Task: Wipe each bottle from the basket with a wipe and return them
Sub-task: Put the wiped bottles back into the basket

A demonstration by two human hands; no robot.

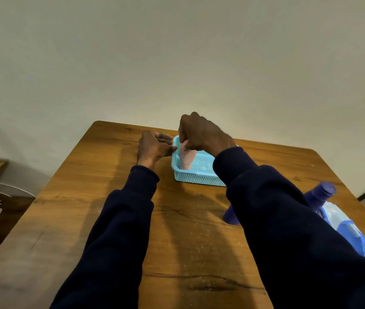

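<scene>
Gripping pink bottle (186,158) from above, right hand (203,134) holds it inside basket (199,178); left hand (152,146) curls beside rim, grip unclear.

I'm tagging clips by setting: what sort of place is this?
Probably a plain room in a home or office: a wood-grain table set against a bare wall, with a small blue basket and a purple bottle on it.
</scene>
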